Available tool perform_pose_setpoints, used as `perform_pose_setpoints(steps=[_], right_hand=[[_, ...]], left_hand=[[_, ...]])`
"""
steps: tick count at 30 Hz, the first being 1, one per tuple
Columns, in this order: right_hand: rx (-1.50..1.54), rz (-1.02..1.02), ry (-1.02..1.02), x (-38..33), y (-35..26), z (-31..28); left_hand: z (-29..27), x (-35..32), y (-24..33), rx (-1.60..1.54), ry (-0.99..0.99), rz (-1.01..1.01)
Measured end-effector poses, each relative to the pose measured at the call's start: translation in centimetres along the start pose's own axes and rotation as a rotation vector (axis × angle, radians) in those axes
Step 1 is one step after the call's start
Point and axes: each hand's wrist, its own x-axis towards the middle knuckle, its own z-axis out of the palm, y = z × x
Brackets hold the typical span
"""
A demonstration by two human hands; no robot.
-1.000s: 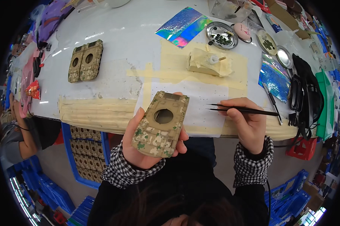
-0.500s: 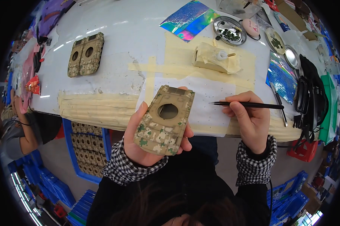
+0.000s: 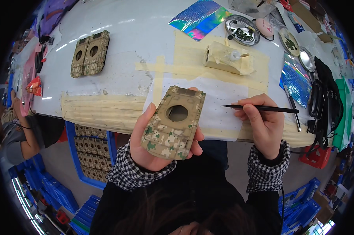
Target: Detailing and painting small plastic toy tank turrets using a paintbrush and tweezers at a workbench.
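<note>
As I look down through the head camera, the left hand (image 3: 139,154) cradles a camouflaged toy tank body (image 3: 173,127), thumb along one side and fingertips around the other, its round hole facing up. Just to its right, the right hand (image 3: 267,129) pinches black tweezers (image 3: 277,109) like a pen, the point apart from the body; I can't tell whether anything sits at the tip. Below both lies a white sheet (image 3: 224,125) dotted with dark specks. I judge the step in hand to be fine placing or touching-up; the next move calls for a steady body and a light, exact tip. Beyond the sheet stands a taped block (image 3: 216,58); two more tank bodies (image 3: 94,66) sit farther left on the table (image 3: 122,82).
</note>
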Motion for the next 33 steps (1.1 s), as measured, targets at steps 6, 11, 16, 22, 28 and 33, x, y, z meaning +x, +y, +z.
perform_pose_setpoints(steps=[6,11,16,22,28,33], right_hand=[[-0.046,-0.110,0.014,-0.55,0.07,-0.13],[-0.110,-0.175,0.023,-0.88,-0.05,-0.18],[-0.027,-0.057,0.024,-0.68,0.09,0.31],[-0.037,-0.052,0.018,-0.62,0.21,0.29],[-0.043,-0.060,0.021,-0.58,0.24,0.34],[-0.048,-0.056,0.022,-0.62,0.35,0.32]], left_hand=[[0.25,-0.20,0.10,0.005,0.007,0.017],[0.31,-0.23,0.32,0.044,-0.030,0.058],[0.10,-0.38,0.26,0.030,-0.008,0.062],[0.48,-0.24,0.02,0.018,0.026,0.089],[0.02,-0.33,0.37,0.027,-0.033,0.035],[-0.04,-0.31,0.39,0.043,-0.010,0.026]])
